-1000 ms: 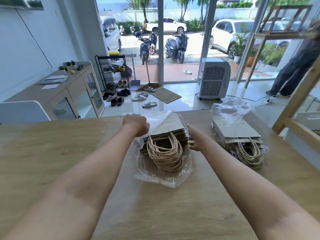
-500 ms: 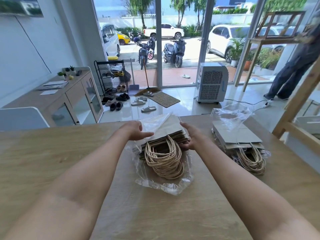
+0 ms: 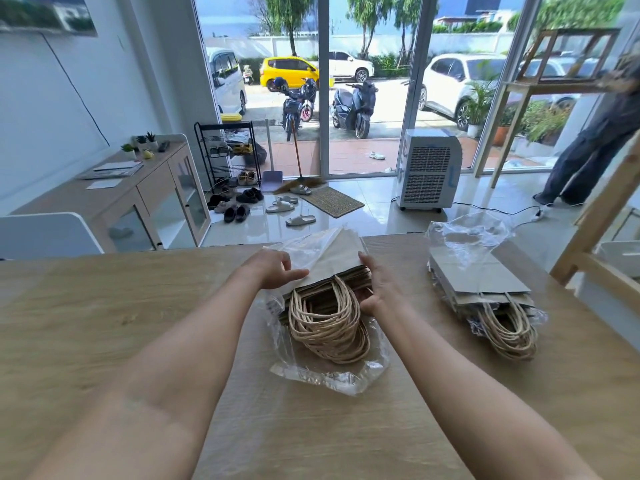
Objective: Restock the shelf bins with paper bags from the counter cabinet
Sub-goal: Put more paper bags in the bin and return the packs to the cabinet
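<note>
A stack of flat brown paper bags [image 3: 341, 263] with twisted rope handles [image 3: 329, 323] lies in a clear plastic wrapper [image 3: 329, 375] on the wooden table [image 3: 104, 323]. My left hand [image 3: 273, 270] rests on the stack's left edge, over the plastic, fingers pointing right. On the stack's right edge, my right hand [image 3: 375, 285] has its fingers curled around the side. A second wrapped stack of bags [image 3: 481, 282] lies to the right, untouched.
A wooden shelf frame [image 3: 588, 237] with a white bin [image 3: 620, 258] stands at the right edge. A person [image 3: 595, 143] stands at the back right by another wooden frame. A cabinet [image 3: 145, 199], shoe rack [image 3: 228, 154] and air cooler [image 3: 429, 171] sit beyond the table.
Both hands have closed in from beside the stack onto its left and right edges. The camera has tilted up a little.
</note>
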`<state>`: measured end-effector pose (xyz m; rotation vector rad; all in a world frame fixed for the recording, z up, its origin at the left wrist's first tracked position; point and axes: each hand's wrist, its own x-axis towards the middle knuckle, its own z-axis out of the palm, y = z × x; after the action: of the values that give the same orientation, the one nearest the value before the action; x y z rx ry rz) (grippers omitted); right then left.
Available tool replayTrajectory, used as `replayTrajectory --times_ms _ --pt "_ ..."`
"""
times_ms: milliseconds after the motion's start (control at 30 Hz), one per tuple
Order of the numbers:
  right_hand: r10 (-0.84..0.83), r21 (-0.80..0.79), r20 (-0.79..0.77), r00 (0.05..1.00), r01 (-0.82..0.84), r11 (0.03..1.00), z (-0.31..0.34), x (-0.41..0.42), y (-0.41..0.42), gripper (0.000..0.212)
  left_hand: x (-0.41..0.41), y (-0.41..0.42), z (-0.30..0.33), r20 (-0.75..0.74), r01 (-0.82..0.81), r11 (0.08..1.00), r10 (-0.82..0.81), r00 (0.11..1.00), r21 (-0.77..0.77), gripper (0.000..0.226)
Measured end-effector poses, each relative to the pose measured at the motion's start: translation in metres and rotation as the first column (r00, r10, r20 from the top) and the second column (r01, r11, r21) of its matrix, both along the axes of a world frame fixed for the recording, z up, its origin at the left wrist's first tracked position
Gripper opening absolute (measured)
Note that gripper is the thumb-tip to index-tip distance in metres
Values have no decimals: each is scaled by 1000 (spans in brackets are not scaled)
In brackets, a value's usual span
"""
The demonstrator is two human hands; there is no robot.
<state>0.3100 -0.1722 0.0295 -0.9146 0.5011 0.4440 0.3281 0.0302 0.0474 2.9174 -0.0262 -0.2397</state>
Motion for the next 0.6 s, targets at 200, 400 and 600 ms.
replayTrajectory --times_ms 200,400,600 --pt "182 -66 35 983 -180 982 -5 -9 2 47 -3 -3 0 -1 -1 1000 1 1000 18 47" --pt "85 -195 53 995 -74 978 -16 -9 19 26 -5 -9 2 27 -3 999 2 1000 50 46" --pt "169 -128 49 984 -161 979 -19 -9 27 53 -11 -7 3 55 -18 999 15 998 47 54"
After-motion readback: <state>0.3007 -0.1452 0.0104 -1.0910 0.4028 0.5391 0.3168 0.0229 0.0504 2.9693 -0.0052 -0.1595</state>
